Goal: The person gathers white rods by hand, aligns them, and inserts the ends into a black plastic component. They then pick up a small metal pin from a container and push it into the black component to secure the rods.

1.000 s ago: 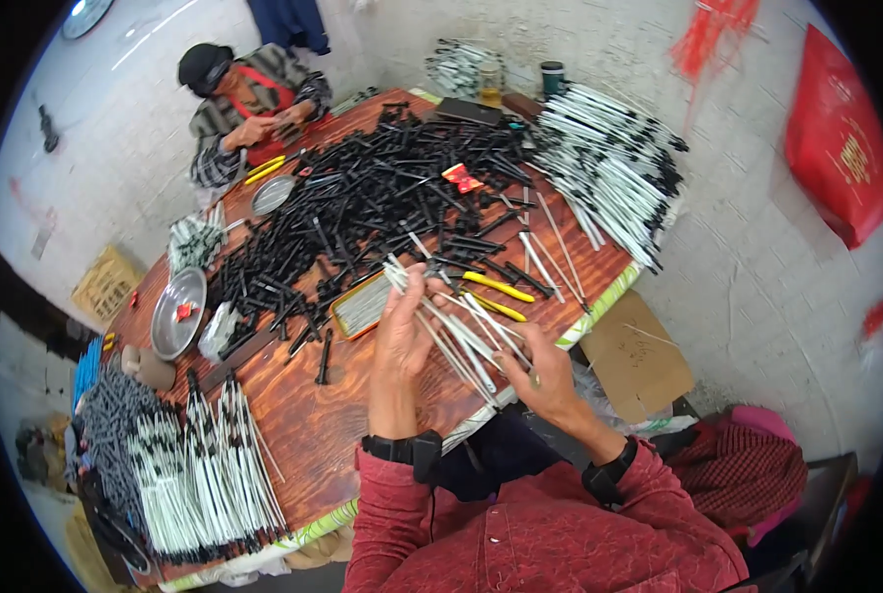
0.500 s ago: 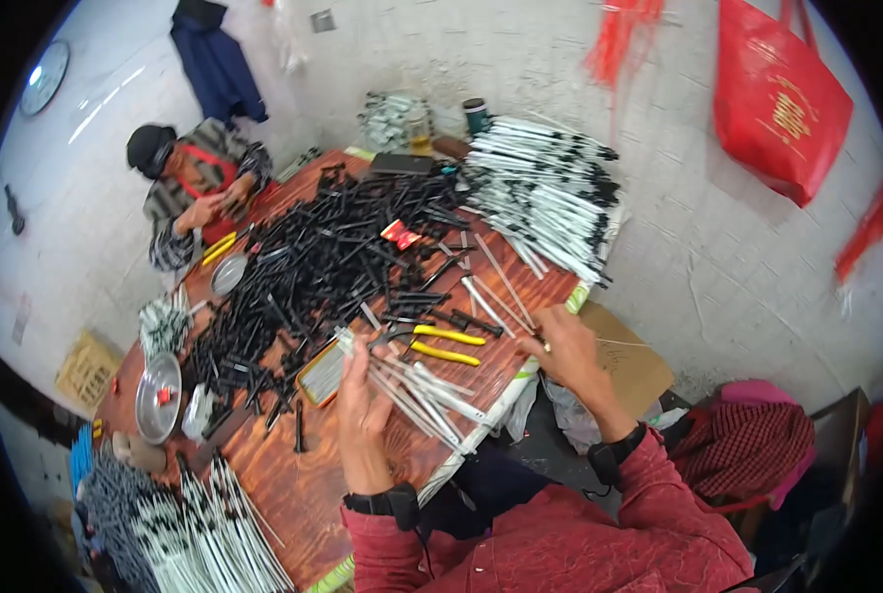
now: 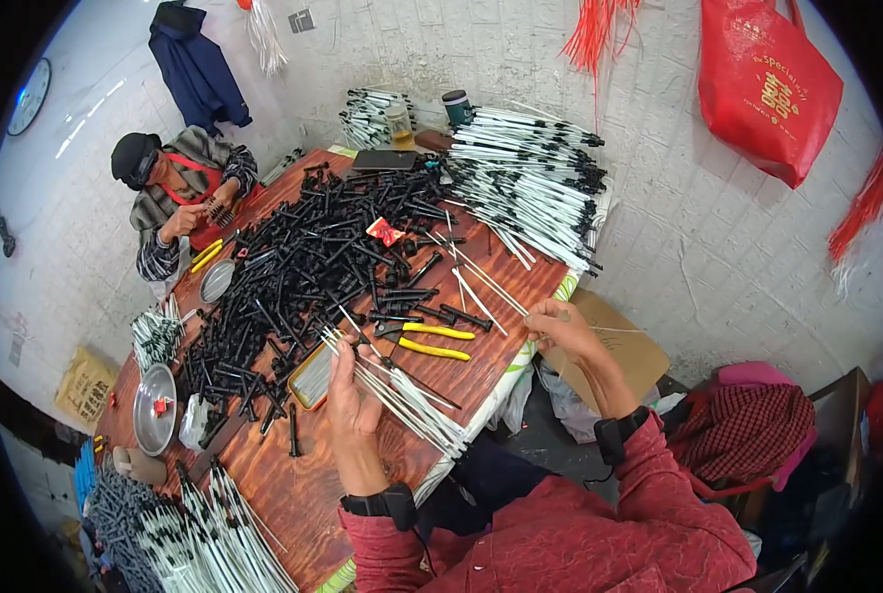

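My left hand (image 3: 354, 410) is closed around a loose bunch of thin white rods (image 3: 417, 410), some with black fittings, slanting down toward the table's near edge. My right hand (image 3: 572, 334) pinches a long thin white rod (image 3: 499, 287) between thumb and fingers at the right edge. That rod points up and left over a few loose white rods (image 3: 481, 299) on the wood. Between my hands lie pliers (image 3: 438, 349) with yellow handles. Beyond them spreads a big heap of black plastic bolt-like pieces (image 3: 308, 232).
White rods with black ends (image 3: 530, 183) are stacked at the far right; more bundles (image 3: 214, 539) lie near left. Metal bowls (image 3: 155, 435) and a shallow tray (image 3: 311, 381) stand on the wooden table (image 3: 273, 489). Across it, a person (image 3: 189, 198) handles small dark pieces.
The view has shifted slightly. Both my hands keep their grips in nearly the same places. The bunch in my left hand has turned a little. The other person's hands have moved apart somewhat.
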A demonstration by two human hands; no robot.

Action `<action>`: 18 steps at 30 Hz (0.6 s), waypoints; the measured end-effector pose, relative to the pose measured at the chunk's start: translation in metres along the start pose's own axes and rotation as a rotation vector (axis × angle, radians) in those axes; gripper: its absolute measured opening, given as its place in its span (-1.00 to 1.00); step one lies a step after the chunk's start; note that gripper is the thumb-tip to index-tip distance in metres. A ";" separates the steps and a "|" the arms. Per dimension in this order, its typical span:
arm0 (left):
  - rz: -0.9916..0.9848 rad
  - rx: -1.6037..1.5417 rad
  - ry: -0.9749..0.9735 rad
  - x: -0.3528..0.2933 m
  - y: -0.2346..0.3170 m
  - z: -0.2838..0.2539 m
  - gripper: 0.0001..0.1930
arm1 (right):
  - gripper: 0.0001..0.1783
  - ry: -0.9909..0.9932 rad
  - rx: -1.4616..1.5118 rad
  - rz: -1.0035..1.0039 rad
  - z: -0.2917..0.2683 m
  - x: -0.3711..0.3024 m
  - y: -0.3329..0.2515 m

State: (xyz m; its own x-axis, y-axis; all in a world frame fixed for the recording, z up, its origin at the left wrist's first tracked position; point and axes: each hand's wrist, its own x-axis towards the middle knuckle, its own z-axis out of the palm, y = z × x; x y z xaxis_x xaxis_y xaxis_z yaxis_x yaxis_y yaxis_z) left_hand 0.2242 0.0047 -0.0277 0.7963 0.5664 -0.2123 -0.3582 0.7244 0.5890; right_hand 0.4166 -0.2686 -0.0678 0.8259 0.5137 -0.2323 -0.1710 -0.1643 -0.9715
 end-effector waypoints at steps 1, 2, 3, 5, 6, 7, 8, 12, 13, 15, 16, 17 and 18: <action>-0.004 -0.002 0.002 0.000 0.000 -0.002 -0.82 | -0.81 -0.011 0.079 0.018 0.001 -0.002 -0.003; 0.004 -0.012 -0.017 0.001 0.000 -0.006 -0.82 | -0.81 -0.021 0.159 0.035 0.003 -0.004 -0.005; 0.013 -0.021 -0.036 0.003 0.001 -0.010 -0.82 | -0.81 -0.031 0.238 0.053 0.003 -0.006 -0.006; 0.019 -0.033 -0.055 0.006 0.001 -0.016 -0.82 | -0.81 -0.053 0.291 0.033 0.002 -0.009 -0.005; 0.006 -0.027 -0.072 0.008 0.001 -0.017 -0.82 | -0.81 -0.078 0.345 0.010 0.002 -0.010 -0.005; -0.006 -0.022 -0.089 0.009 0.001 -0.019 -0.82 | -0.80 -0.104 0.399 -0.013 0.002 -0.011 -0.004; -0.018 -0.017 -0.104 0.009 0.000 -0.021 -0.83 | -0.80 -0.106 0.397 -0.010 0.001 -0.012 -0.004; -0.023 -0.084 -0.197 0.006 0.001 -0.026 -0.84 | -0.80 -0.234 0.570 -0.103 0.003 -0.016 -0.001; -0.014 -0.089 -0.177 0.005 0.001 -0.026 -0.84 | -0.79 -0.287 0.555 -0.151 0.003 -0.018 -0.001; 0.011 -0.083 -0.158 0.006 -0.002 -0.020 -0.84 | -0.76 -0.407 0.528 -0.240 0.006 -0.023 -0.005; 0.026 -0.081 -0.144 0.005 -0.002 -0.017 -0.84 | -0.76 -0.435 0.524 -0.215 0.009 -0.027 -0.006; 0.045 -0.088 -0.114 0.005 -0.002 -0.014 -0.84 | -0.75 -0.468 0.458 -0.200 0.013 -0.031 -0.008; 0.058 -0.071 -0.099 0.005 -0.001 -0.010 -0.83 | -0.74 -0.501 0.392 -0.187 0.017 -0.035 -0.010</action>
State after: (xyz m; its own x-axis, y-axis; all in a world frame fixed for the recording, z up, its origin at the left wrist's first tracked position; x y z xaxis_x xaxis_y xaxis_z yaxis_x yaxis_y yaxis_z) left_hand 0.2235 0.0110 -0.0374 0.8163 0.5689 -0.0999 -0.4354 0.7198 0.5407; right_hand 0.3797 -0.2705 -0.0505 0.5270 0.8489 0.0402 -0.3101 0.2361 -0.9209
